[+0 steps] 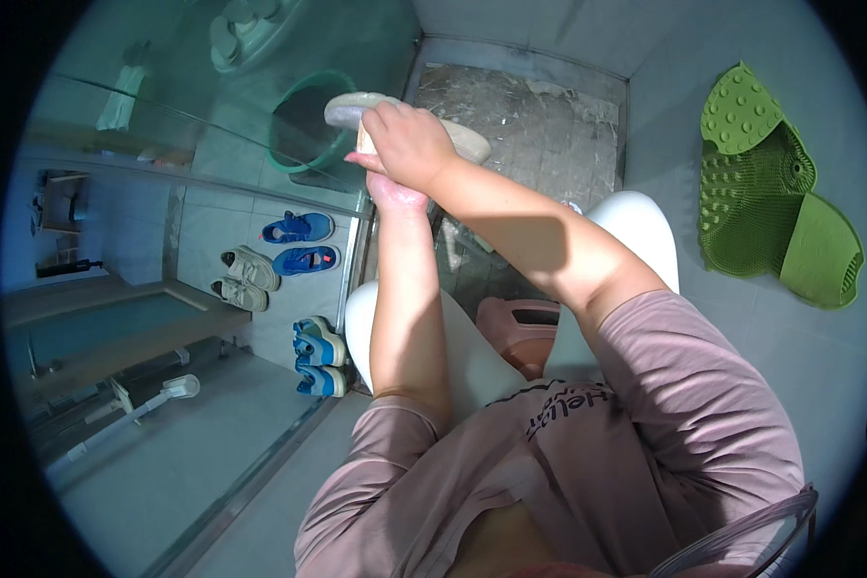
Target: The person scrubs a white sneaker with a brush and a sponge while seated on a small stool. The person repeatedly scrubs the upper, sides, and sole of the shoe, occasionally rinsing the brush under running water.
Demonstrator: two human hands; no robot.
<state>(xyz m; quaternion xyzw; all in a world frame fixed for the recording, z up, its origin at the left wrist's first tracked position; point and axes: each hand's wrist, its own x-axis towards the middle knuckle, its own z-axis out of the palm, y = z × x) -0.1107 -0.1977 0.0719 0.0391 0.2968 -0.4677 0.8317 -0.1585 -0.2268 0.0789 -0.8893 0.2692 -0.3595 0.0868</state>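
Observation:
A pale shoe (467, 143) is held out in front of me, tilted, with its middle covered by my hands. My left hand (397, 193) grips it from below; its fingers are mostly hidden and its skin looks wet. Over it my right hand (407, 144) lies across the shoe with curled fingers. A narrow whitish piece with a tan edge (362, 137) shows beside the right fingertips, but its kind is not clear. My two hands touch or nearly touch at the wrist.
Wet dark stone floor (520, 116) lies beyond the hands. A green basin (277, 130) stands behind the glass at the left, near blue shoes (299, 227), beige shoes (246, 275) and blue-white shoes (318, 352). A pink plastic stool (515, 332) is between my legs. A green scrubbing mat (761, 202) hangs right.

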